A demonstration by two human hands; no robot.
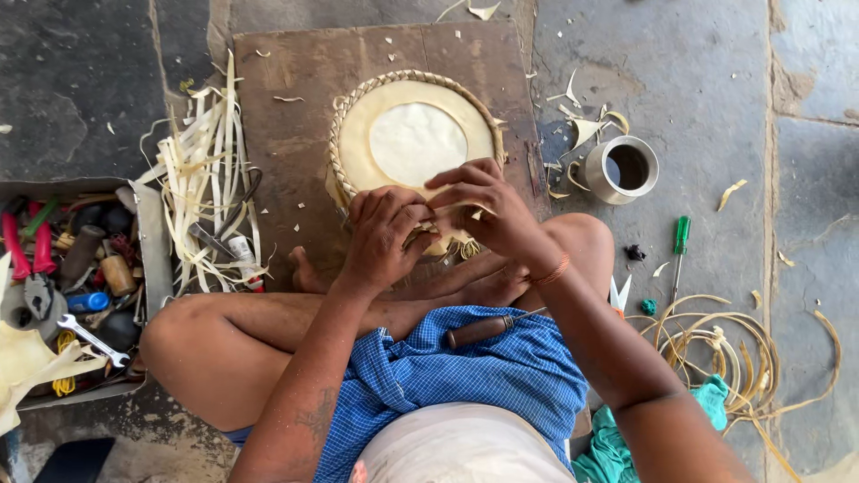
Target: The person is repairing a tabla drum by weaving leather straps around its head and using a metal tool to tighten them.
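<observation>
Both hands, our left hand (383,240) and right hand (483,210), are pinching closed on the near rim of the round woven cane tray (413,143), which is resting on the wooden board (295,107). At nine o'clock we are seeing the cane strips (201,192); at three, the metal cup (622,168); on our lap, the awl (488,328).

basket (416,134) on board (304,98) | cup (622,168) right | toolbox (76,286) left (strips (206,197) between)

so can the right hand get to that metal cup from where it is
Probably yes: the right hand is busy on the woven basket's rim, but the metal cup stands uncovered on the stone floor just beyond it, with only loose shavings between.
</observation>
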